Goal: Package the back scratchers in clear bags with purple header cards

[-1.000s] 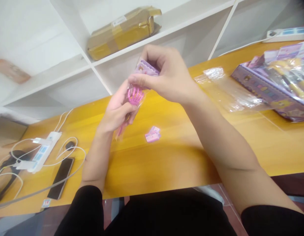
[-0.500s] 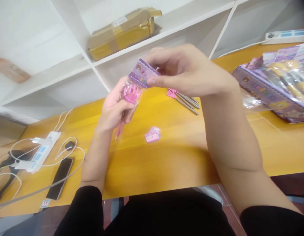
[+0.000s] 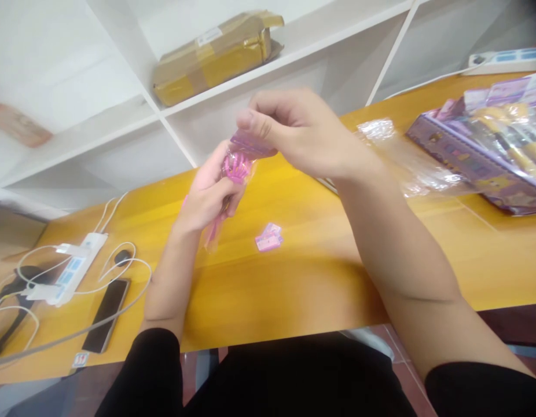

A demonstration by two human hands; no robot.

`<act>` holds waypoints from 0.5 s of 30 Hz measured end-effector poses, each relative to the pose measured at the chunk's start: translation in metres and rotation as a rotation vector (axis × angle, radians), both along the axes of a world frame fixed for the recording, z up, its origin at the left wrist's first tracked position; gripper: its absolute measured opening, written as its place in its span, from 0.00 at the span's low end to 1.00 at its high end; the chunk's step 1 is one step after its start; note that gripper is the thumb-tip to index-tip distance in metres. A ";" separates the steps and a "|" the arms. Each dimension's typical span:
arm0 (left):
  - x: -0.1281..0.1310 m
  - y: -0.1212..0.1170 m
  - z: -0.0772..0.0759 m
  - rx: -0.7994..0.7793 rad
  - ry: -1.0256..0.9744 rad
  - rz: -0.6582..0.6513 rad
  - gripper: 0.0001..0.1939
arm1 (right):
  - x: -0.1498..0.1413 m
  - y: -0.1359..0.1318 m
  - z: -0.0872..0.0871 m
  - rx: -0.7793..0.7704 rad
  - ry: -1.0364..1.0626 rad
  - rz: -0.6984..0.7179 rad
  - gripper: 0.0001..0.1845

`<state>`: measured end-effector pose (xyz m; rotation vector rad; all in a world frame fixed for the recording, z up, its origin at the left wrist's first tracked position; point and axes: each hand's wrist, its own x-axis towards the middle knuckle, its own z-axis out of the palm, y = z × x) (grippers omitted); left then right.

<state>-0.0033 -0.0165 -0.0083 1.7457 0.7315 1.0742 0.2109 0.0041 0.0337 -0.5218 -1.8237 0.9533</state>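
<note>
My left hand (image 3: 207,202) is closed around a pink hand-shaped back scratcher (image 3: 237,166) in a clear plastic wrapper. The wrapper's lower end sticks out below my fingers. At its top is a purple printed card (image 3: 252,145), which my right hand (image 3: 300,130) pinches between thumb and fingers. The card is tilted, so little of its print shows. Small pink-and-purple cards (image 3: 268,238) lie on the table below my hands. Silver rods (image 3: 327,185) peep out behind my right wrist, mostly covered by it.
To the right stands a purple display box (image 3: 465,159) of wrapped goods, with clear plastic wrappers (image 3: 419,168) beside it. A power strip (image 3: 74,269) with white cables and a phone (image 3: 106,315) lie left. A taped carton (image 3: 216,58) rests on the shelf.
My right hand has turned and shifted left, tipping the card over toward the wrapper. Its wrist now covers most of the rods, and the wrappers by the box are more exposed.
</note>
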 end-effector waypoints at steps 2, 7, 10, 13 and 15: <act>0.000 0.000 0.002 -0.049 -0.027 -0.001 0.33 | 0.001 0.003 -0.001 0.013 -0.021 -0.030 0.20; -0.001 -0.002 0.007 -0.104 -0.073 -0.007 0.29 | 0.007 0.004 0.002 0.076 -0.111 -0.075 0.14; 0.004 -0.004 0.010 -0.077 -0.130 0.006 0.25 | 0.015 0.002 0.007 0.134 -0.200 -0.133 0.06; 0.015 -0.006 0.014 0.050 -0.327 0.132 0.23 | 0.022 0.004 0.007 0.170 -0.286 -0.265 0.16; 0.021 -0.007 0.016 0.139 -0.450 0.285 0.22 | 0.022 0.006 0.003 0.141 -0.431 -0.265 0.23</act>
